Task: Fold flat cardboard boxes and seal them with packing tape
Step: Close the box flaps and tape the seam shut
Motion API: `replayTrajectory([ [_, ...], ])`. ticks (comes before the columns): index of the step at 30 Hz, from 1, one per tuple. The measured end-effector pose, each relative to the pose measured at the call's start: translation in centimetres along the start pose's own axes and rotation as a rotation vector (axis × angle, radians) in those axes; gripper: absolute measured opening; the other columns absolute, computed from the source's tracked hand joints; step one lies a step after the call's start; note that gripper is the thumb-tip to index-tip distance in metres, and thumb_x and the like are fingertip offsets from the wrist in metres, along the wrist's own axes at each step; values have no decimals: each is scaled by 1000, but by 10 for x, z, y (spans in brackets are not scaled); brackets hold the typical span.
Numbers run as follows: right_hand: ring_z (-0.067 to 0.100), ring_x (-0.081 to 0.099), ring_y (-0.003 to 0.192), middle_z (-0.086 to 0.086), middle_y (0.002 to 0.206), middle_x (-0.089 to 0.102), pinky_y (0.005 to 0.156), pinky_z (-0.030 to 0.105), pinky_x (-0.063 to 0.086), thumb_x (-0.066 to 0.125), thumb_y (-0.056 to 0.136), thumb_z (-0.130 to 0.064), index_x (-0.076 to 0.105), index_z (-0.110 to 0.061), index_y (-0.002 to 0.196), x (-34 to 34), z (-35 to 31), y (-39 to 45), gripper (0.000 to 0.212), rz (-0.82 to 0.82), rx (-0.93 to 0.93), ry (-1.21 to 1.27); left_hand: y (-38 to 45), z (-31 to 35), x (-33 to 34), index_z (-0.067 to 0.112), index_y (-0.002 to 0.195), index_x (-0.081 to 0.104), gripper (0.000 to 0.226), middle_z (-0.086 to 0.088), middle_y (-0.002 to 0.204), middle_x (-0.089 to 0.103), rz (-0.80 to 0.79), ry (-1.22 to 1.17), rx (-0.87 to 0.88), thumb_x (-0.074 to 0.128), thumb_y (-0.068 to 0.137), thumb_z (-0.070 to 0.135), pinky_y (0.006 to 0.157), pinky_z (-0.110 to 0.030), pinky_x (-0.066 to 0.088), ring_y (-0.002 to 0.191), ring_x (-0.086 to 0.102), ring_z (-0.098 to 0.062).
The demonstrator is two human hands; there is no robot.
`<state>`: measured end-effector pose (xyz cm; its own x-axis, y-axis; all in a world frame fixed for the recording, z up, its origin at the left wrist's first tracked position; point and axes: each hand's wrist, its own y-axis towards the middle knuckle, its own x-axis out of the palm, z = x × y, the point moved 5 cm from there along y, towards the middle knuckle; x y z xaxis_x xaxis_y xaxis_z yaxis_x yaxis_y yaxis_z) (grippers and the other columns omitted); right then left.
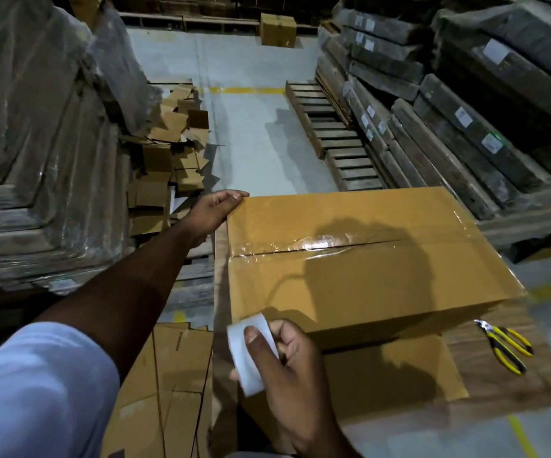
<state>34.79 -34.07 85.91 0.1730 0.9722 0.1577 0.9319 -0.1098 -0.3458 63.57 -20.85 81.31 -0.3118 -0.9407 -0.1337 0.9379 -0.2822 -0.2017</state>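
Left hand [216, 209] rests relaxed on taped brown cardboard box [366, 259], far-left corner | right hand [287, 365] pinches white tape roll [251, 355] at box's near-left corner

Ahead of me runs a grey concrete floor [251, 127] crossed by a yellow line [251, 90]. On my left rise plastic-wrapped stacks [36, 127], with loose cardboard scraps [171, 153] heaped at their foot. On my right, wooden pallets [337, 140] lie beside dark wrapped bundles [482, 110] bearing white labels. The light is dim.
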Motion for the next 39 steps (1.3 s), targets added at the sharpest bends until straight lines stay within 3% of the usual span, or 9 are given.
replayTrajectory([
  [5, 28, 69, 56, 30, 84, 72, 48, 29, 53, 70, 86, -26, 65, 4, 103, -11, 21, -19, 35, 67, 78, 199, -4, 1, 2, 18, 132, 68, 32, 4, 121, 69, -14, 23, -4, 52, 108, 33, 78, -18, 53, 102, 65, -3],
  [11, 27, 71, 68, 18, 84, 75, 57, 33, 55, 79, 87, -45, 69, -4, 100, -7, 50, -18, 44, 74, 95, 112, -2, 0, 4, 10, 134, 66, 33, -2, 127, 69, -4, 9, 19, 52, 109, 27, 90, -24, 55, 108, 65, -11],
  [15, 18, 71, 62, 11, 77, 75, 54, 27, 54, 66, 102, -22, 65, -1, 103, -4, 57, -19, 21, 2, 162, 108, -1, -1, 2, 13, 133, 68, 32, 1, 124, 70, -10, 18, 26, 53, 109, 28, 85, -19, 55, 106, 65, -8],
  [19, 28, 72, 69, 24, 87, 74, 59, 32, 56, 70, 95, -31, 68, -3, 100, -6, 68, -16, 28, 65, 101, 84, 3, -5, -1, 22, 128, 71, 28, 5, 122, 71, 0, 28, 14, 55, 107, 33, 86, -25, 53, 110, 65, -10],
  [22, 31, 72, 70, 24, 84, 74, 63, 37, 57, 68, 99, -27, 67, -3, 98, -9, 74, -13, 23, 67, 64, 41, 6, -8, -3, 25, 127, 72, 28, 9, 123, 71, 4, 60, 29, 56, 106, 35, 104, -36, 51, 118, 63, -10],
  [25, 25, 72, 70, 18, 83, 76, 62, 33, 56, 67, 102, -23, 68, -8, 97, -9, 78, -7, 16, 56, 69, 25, 4, -5, -3, 21, 135, 68, 32, 11, 125, 68, 59, 132, 109, 57, 107, 32, 112, -42, 48, 120, 60, -4],
  [29, 20, 70, 73, 10, 81, 75, 67, 31, 54, 71, 97, -39, 70, -24, 89, -10, 86, -3, 17, 84, 25, -73, -7, 8, 5, 16, 137, 65, 36, -6, 138, 64, 98, 491, 378, 50, 109, 33, 112, -51, 46, 130, 56, -18],
  [34, -2, 58, 55, -6, 59, 65, 53, 14, 44, 62, 103, -6, 58, -9, 81, -8, 83, 0, 23, 10, 25, -7, -73, -18, 30, 22, 160, 37, 59, 1, 171, 24, -11, 784, 470, 24, 110, 49, 128, -53, 6, 161, 5, -18],
  [39, 1, 51, 59, -10, 63, 55, 57, 18, 40, 68, 101, -23, 56, -22, 75, -11, 84, 1, 29, 43, -49, -11, -166, -43, 72, 17, 166, 13, 61, 7, 175, -5, -32, 448, 397, 33, 110, 29, 129, -44, 5, 160, -9, -16],
])
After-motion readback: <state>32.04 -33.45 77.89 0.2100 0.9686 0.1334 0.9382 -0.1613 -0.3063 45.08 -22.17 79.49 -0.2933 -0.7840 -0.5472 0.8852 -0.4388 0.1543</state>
